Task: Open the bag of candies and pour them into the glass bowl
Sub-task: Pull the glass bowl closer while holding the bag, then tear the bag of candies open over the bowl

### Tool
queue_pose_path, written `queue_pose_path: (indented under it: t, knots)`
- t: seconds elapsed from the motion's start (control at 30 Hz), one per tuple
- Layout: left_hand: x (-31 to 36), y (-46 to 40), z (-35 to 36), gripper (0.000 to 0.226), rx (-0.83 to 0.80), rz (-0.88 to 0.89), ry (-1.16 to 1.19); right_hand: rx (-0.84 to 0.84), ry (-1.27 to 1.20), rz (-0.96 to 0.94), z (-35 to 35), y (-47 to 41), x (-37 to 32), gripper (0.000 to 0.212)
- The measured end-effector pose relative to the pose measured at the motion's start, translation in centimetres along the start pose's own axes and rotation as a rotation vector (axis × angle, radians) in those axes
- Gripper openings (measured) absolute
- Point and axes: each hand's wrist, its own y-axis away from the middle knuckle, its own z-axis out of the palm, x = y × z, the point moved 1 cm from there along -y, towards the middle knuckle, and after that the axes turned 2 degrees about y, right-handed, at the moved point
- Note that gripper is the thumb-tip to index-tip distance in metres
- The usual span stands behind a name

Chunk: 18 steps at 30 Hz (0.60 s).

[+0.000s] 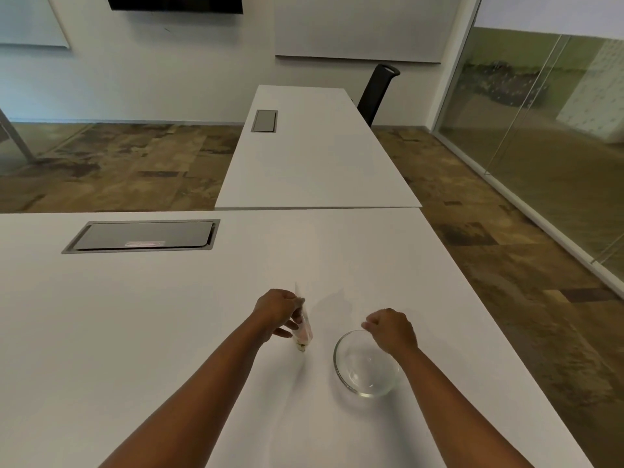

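A small clear bag of candies (304,334) stands upright on the white table (169,315), with pinkish and greenish candies at its bottom. My left hand (278,312) grips the bag from the left, near its upper half. To the right sits an empty glass bowl (366,366). My right hand (391,329) rests at the bowl's far rim, fingers curled on the edge. Bag and bowl stand a short way apart.
A grey cable hatch (141,236) is set into the table at the far left. A second white table (314,153) butts against the far edge, with a black chair (376,92) behind it. The table's right edge drops to the floor; a glass wall (540,146) stands beyond.
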Motion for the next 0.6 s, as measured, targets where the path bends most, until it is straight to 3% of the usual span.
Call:
queue_pose_path:
  t: [0.07, 0.13, 0.2, 0.27, 0.6]
  knots:
    - [0.3, 0.2, 0.0, 0.035, 0.009, 0.031, 0.034, 0.046, -0.299, -0.056, -0.4, 0.7, -2.2, 0.018]
    - [0.6, 0.5, 0.1, 0.034, 0.004, 0.062, 0.047, -0.051, -0.584, -0.089, -0.9, 1.8, -4.7, 0.020]
    - [0.8, 0.8, 0.3, 0.032, -0.008, 0.089, 0.045, -0.153, -0.680, -0.132, -1.2, 2.7, -6.6, 0.023]
    - [0.9, 1.0, 0.5, 0.030, -0.016, 0.108, 0.053, -0.178, -0.670, -0.181, -1.4, 3.4, -7.7, 0.025]
    - [0.7, 0.6, 1.3, 0.036, -0.046, 0.113, 0.043, 0.059, -0.253, -0.255, -1.0, 3.7, -9.1, 0.014]
